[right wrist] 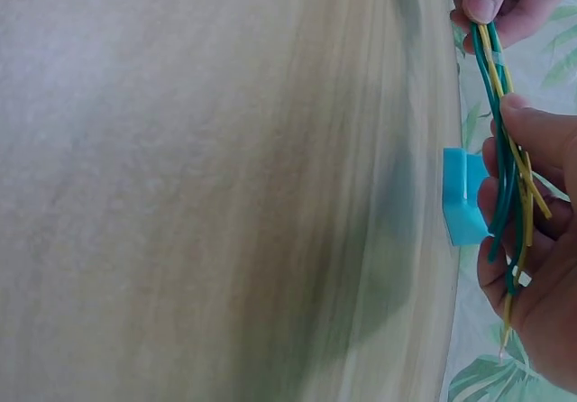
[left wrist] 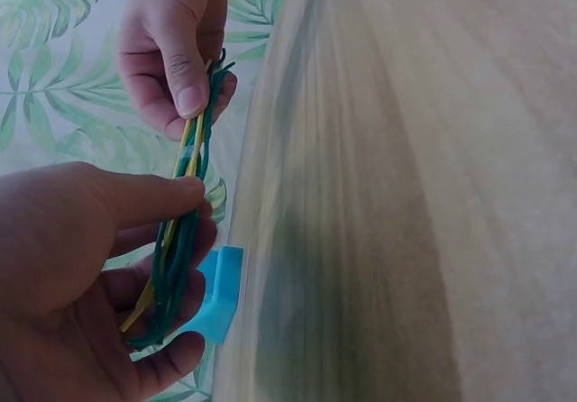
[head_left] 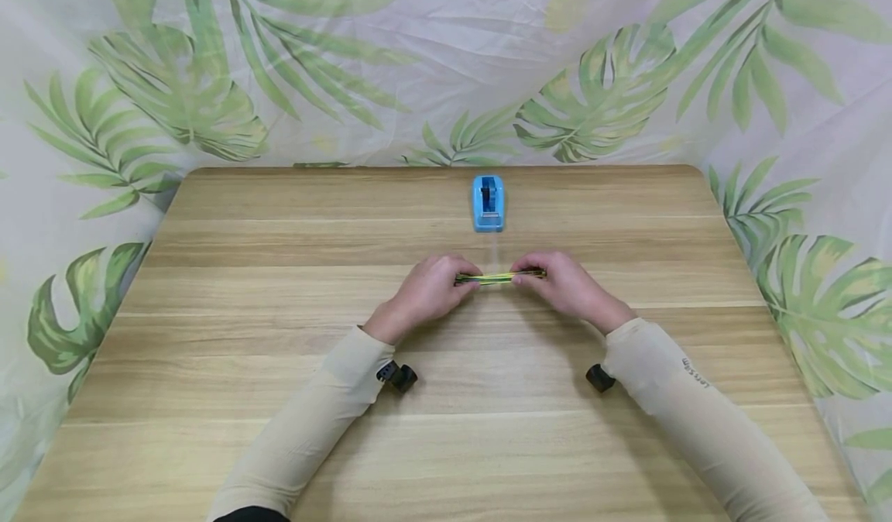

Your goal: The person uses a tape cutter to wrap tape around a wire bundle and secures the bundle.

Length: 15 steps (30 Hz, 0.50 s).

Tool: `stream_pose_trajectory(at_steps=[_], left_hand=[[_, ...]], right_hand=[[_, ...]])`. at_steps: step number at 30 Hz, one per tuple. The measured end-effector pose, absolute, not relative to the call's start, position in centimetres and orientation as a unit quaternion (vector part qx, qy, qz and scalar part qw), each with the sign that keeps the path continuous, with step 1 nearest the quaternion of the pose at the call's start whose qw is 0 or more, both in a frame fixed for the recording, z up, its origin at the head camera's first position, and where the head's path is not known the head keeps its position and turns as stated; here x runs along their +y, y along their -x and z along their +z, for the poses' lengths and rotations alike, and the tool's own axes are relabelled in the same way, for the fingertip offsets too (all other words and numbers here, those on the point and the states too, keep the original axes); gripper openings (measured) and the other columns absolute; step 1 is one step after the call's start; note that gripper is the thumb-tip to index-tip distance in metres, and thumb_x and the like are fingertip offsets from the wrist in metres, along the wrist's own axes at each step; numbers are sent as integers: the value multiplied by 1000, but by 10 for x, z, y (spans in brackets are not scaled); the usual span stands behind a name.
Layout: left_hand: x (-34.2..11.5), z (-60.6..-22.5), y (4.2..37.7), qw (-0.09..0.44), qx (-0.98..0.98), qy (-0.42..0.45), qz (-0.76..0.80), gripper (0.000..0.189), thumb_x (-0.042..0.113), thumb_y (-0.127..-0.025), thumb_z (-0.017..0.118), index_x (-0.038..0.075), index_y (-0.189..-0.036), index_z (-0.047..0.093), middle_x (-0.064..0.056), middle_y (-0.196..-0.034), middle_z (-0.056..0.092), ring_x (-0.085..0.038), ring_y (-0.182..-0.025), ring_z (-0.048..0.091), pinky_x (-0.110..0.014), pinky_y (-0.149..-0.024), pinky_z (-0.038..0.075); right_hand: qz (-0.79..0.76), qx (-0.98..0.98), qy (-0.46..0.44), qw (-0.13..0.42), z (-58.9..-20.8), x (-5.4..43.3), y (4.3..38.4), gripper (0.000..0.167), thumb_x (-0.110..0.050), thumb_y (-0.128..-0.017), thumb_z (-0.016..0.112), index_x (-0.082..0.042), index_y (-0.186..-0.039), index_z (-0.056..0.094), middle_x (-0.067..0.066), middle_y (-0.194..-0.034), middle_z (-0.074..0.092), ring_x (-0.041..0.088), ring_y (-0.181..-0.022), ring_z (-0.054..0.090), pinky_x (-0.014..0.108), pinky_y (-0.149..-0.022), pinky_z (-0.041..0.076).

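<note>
A thin bundle of green and yellow wires (head_left: 496,279) stretches sideways between the two hands. My left hand (head_left: 433,288) pinches its left end between thumb and fingers, and my right hand (head_left: 566,283) pinches the right end the same way. Some wires bend back in loops across the left palm, as the left wrist view shows; loose wire ends (right wrist: 527,199) lie over the right fingers. Around the bundle's middle, between both thumbs, is a small shiny clear patch like tape (left wrist: 189,151). Beyond the hands stands a blue tape dispenser (head_left: 488,204), its cutting edge facing me.
The wood-grain table (head_left: 279,352) runs under both forearms, its far edge behind the dispenser. A leaf-patterned cloth (head_left: 446,57) hangs behind and at both sides. A faint pale strip (head_left: 495,249) shows between dispenser and bundle. Small black cameras (head_left: 401,377) sit at the wrists.
</note>
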<state>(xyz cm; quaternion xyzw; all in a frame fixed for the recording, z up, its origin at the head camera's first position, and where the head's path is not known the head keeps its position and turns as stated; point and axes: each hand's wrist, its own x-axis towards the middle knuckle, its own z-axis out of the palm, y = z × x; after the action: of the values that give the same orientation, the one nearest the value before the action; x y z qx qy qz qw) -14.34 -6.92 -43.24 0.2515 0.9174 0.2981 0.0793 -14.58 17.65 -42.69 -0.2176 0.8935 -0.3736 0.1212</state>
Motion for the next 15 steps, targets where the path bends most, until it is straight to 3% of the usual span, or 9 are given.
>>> stream_pose_trajectory(at_steps=[8,15], left_hand=[[-70,-434,148,104,910,-246,318,13,20,-95,72,13,-104,78,2,-98,73,-13,-84,61,-36,-79,51],[-73,-434,149,112,896,-244,353,25,25,-104,59,9,-99,78,2,-82,69,-12,-70,55,-32,-68,47]], right_hand=[[-361,897,242,78,-430,176,143,15,-16,-95,72,-8,-108,74,4,-105,71,21,-99,64,42,-87,52],[-342,896,280,31,-432,177,142,14,-12,-93,73,-7,-106,74,3,-101,70,19,-94,65,39,-84,52]])
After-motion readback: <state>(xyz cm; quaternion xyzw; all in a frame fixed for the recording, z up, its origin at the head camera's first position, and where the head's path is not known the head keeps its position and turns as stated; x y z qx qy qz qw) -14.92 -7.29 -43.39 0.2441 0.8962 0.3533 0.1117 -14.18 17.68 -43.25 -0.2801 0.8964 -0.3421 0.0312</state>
